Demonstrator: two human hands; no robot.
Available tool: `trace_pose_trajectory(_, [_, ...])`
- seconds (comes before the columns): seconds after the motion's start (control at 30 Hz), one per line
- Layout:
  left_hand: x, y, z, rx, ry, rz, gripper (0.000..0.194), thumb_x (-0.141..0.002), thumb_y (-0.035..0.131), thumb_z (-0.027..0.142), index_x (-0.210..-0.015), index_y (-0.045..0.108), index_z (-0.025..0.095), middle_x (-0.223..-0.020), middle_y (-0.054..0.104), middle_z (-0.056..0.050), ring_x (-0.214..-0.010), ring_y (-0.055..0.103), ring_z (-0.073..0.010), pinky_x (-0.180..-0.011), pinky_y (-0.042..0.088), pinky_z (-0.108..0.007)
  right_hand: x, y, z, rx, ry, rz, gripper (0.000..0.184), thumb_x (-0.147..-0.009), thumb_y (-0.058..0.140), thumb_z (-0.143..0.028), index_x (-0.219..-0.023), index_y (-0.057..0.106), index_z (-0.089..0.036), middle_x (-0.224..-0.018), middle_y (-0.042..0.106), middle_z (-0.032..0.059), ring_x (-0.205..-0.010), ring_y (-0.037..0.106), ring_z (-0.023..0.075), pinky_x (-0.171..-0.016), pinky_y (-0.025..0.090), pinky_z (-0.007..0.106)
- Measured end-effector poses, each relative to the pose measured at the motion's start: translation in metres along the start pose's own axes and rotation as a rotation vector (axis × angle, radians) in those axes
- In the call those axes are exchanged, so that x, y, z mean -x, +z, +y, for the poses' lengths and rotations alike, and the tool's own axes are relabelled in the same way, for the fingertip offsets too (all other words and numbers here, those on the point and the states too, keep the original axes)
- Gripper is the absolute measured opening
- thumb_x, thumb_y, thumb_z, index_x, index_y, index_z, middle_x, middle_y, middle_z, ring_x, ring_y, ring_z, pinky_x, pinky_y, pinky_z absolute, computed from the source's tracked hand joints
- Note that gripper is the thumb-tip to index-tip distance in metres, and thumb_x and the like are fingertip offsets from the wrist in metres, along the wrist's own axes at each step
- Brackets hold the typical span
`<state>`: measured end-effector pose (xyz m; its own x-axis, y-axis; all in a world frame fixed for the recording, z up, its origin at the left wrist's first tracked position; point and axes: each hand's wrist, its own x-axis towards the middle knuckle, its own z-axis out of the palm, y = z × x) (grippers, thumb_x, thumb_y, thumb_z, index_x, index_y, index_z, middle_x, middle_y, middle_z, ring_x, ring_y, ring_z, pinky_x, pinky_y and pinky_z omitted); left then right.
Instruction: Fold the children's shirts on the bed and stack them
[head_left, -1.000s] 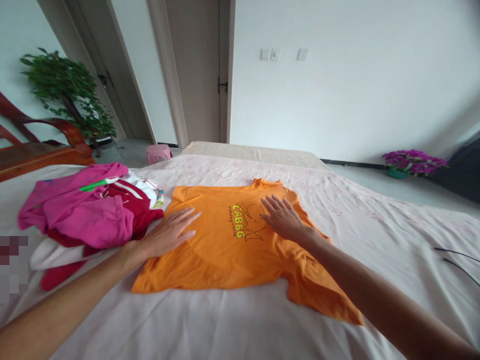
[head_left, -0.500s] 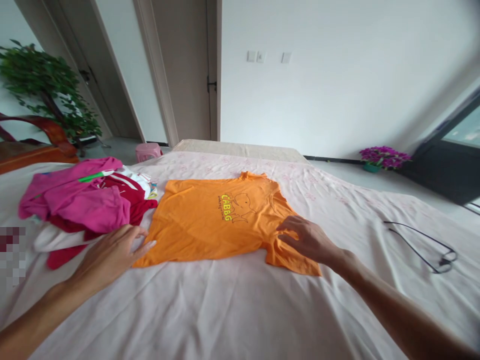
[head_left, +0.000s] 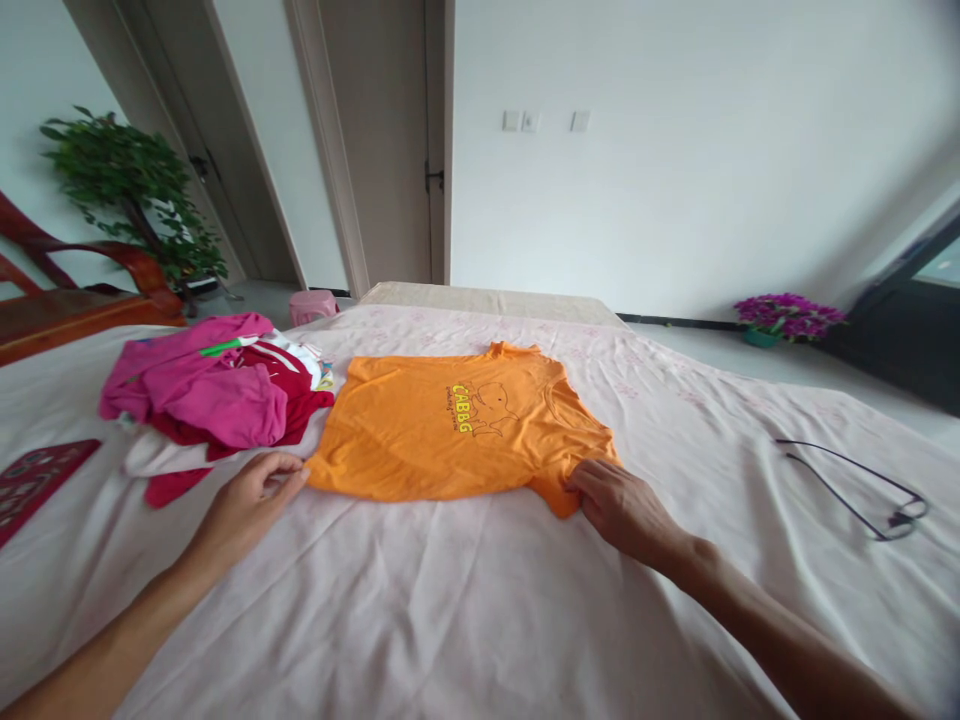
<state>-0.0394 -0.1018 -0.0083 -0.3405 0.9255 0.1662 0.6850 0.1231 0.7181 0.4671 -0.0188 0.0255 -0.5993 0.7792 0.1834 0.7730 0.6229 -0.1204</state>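
Observation:
An orange T-shirt (head_left: 442, 435) with a yellow print lies flat, chest up, on the pale pink bedsheet (head_left: 465, 600). My left hand (head_left: 251, 495) pinches the shirt's near left corner at the hem. My right hand (head_left: 619, 505) is closed on the near right corner, by the sleeve edge, where the cloth bunches under my fingers. Both forearms reach in from the bottom of the view.
A heap of pink, red and white clothes (head_left: 214, 395) lies left of the shirt. A dark red patterned object (head_left: 34, 480) sits at the far left. A black wire hanger (head_left: 855, 475) lies on the right. Beyond the bed are a pink stool (head_left: 315, 305), a plant (head_left: 131, 190) and doors.
Both hands slid from the shirt's chest down to its near edge and closed on the two corners. The right sleeve that stretched toward me is now drawn in.

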Motion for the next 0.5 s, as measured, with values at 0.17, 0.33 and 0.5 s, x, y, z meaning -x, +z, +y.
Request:
trace_pose_trajectory(0.17, [0.005, -0.002, 0.018, 0.165, 0.084, 0.074, 0.030, -0.084, 0.057, 0.053, -0.092, 0.059, 0.023, -0.102, 0.068, -0.002, -0.101, 0.063, -0.0226, -0.087, 0.048, -0.030, 0.000, -0.005, 0.003, -0.042, 0.022, 0.045, 0.020, -0.083, 0.042, -0.008, -0.085, 0.057, -0.021, -0.084, 0.064, 0.0019, -0.077, 0.058, 0.0161, -0.071, 0.040, 0.027])
trace_pose_trajectory(0.33, [0.004, -0.001, 0.019, 0.178, 0.073, 0.204, 0.026, -0.085, 0.057, 0.050, -0.089, 0.056, 0.024, -0.079, 0.061, 0.003, -0.078, 0.059, -0.0173, -0.074, 0.047, -0.026, 0.002, -0.013, 0.013, -0.026, 0.017, 0.073, 0.019, -0.082, 0.042, -0.010, -0.082, 0.056, -0.022, -0.081, 0.064, 0.0020, -0.075, 0.059, 0.0169, -0.069, 0.040, 0.028])
trace_pose_trajectory(0.5, [0.002, -0.001, 0.006, 0.239, -0.005, 0.105, 0.030, -0.084, 0.056, 0.052, -0.090, 0.056, 0.022, -0.066, 0.060, 0.004, -0.065, 0.059, -0.0158, -0.066, 0.047, -0.026, 0.004, -0.015, 0.019, -0.047, -0.027, 0.077, 0.020, -0.084, 0.043, -0.011, -0.086, 0.058, -0.023, -0.084, 0.065, 0.0028, -0.077, 0.060, 0.0174, -0.071, 0.043, 0.028])
